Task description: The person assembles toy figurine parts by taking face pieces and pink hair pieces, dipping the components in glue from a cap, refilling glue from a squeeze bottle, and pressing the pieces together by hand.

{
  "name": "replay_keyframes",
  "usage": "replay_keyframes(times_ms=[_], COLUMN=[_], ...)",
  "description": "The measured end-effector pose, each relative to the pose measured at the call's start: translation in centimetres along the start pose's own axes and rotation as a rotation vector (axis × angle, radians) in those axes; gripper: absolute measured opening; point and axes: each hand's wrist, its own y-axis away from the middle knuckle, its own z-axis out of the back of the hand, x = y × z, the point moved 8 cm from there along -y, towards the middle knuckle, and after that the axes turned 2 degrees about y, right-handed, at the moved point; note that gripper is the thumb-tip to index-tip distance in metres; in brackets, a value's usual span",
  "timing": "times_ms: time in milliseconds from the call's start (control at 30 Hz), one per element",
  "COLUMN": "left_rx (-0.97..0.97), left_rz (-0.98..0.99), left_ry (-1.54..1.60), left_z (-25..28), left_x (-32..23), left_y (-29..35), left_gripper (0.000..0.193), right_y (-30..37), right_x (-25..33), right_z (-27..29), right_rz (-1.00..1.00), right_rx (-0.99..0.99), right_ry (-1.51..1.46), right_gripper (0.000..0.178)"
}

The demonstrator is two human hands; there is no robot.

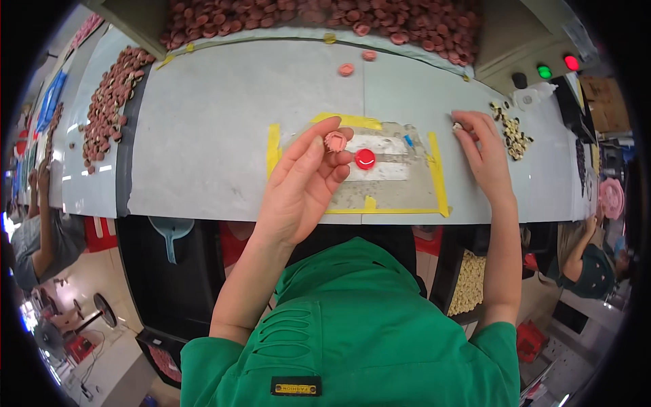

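My left hand (303,173) pinches a small pink round part with a notched rim (336,142) between thumb and fingers. Just right of those fingers, a red round piece with a white curved mark (365,159) sits on a pale strip framed by yellow tape. My right hand (480,146) is raised over the table's right side, its thumb and forefinger closed on a small whitish piece (458,126). A small pile of cream and black pieces (515,136) lies right of that hand. Two loose pink parts (346,70) rest on the table beyond my left hand.
Heaped pink parts (325,15) fill the far edge, and more pink pieces (112,102) lie on the left. A white bottle (534,96) stands at the right, near green and red buttons (544,72). Below the table are a black bin (173,271) and a blue dustpan (171,234). Other people sit at both sides.
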Motion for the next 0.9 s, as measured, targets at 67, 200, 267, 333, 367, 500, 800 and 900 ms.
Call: replay_keyframes(times_ms=[67,200,267,333,367,500,800,900], left_rx=[-0.031,0.036,-0.011,-0.113,-0.107,-0.101,-0.155,-0.198], left_rz=[-0.014,-0.123,-0.250,-0.357,-0.379,-0.434,-0.407,-0.381], left_ry=[-0.048,-0.179,-0.450,-0.772,-0.917,-1.072,-0.910,-0.815], left_z=[0.4,-0.2,-0.5,0.0,0.4,0.3,1.2,1.0], left_x=[-0.2,-2.6,-4.9,-5.9,-5.6,-5.2,-5.4,-5.5], left_y=[0.1,-0.5,-0.8,-0.6,-0.6,-0.5,-0.3,-0.4], left_gripper=[0.036,0.037,0.035,0.030,0.029,0.027,0.027,0.031], right_y=[-0.1,-0.3,-0.3,-0.4,-0.5,-0.7,-0.6,-0.8], right_x=[0.5,-1.5,-1.8,-2.1,-2.2,-2.5,-1.6,-1.0], right_z=[-0.3,-1.2,-1.5,-1.5,-1.4,-0.9,-1.0,-0.6], right_rz=[0.076,-0.062,-0.078,-0.096,-0.099,-0.140,-0.100,-0.114], right_rx=[-0.020,-0.069,-0.095,-0.123,-0.126,-0.128,-0.116,-0.097], right_ry=[0.066,-0.011,-0.011,-0.014,-0.021,-0.032,-0.019,0.001], right_gripper=[0.016,0.018,0.018,0.019,0.019,0.020,0.022,0.024])
